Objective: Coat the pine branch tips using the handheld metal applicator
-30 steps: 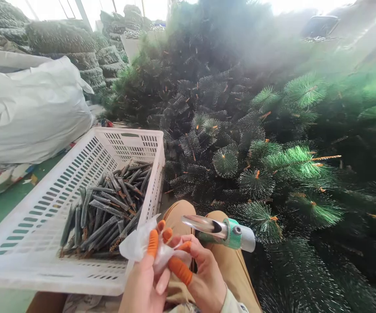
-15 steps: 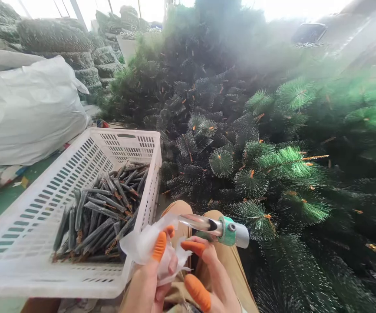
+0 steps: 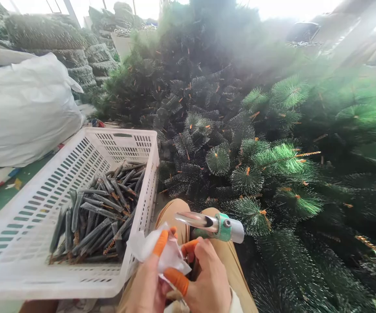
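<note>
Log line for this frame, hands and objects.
left hand: holds clear plastic film | right hand: touching film, below metal tube | beside: white plastic crate of dark branch stems

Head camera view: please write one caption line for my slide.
Left hand and right hand, in orange finger cots, pinch white plastic film beside a white crate of bundled artificial pine branches.

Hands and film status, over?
Left hand and right hand, orange finger cots on, pinching clear plastic film. Green-taped metal spout just beyond right hand. White plastic crate of artificial pine branches alongside, not blocking.
</note>
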`<control>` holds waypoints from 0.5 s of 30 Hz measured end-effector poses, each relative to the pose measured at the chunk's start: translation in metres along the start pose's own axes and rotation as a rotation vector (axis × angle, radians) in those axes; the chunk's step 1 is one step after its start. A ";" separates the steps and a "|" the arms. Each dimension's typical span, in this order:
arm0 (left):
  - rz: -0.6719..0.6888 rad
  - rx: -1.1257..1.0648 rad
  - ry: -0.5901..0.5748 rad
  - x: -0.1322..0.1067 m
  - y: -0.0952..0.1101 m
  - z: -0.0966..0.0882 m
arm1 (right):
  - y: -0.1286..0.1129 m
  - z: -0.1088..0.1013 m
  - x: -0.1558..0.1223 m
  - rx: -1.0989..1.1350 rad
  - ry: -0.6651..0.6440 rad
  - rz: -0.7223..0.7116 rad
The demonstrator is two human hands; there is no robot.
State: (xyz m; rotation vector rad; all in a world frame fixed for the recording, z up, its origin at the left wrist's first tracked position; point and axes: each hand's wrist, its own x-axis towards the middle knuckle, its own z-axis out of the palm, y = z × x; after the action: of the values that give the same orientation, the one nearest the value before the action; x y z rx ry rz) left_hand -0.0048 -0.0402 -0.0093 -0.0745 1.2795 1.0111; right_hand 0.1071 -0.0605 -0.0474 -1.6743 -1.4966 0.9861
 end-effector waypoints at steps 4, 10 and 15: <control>0.031 -0.031 0.000 0.000 -0.003 0.000 | -0.015 0.002 0.003 -0.052 -0.245 0.282; -0.038 -0.148 -0.062 -0.002 0.006 0.001 | -0.007 0.011 0.004 0.450 -0.257 0.208; -0.099 -0.212 -0.053 -0.002 0.020 0.006 | 0.024 0.016 -0.008 0.393 -0.215 0.046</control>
State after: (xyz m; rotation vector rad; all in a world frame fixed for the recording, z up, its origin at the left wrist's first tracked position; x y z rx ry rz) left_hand -0.0133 -0.0264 0.0041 -0.2696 1.1066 1.0530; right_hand 0.1037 -0.0714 -0.0750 -1.3590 -1.2924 1.4194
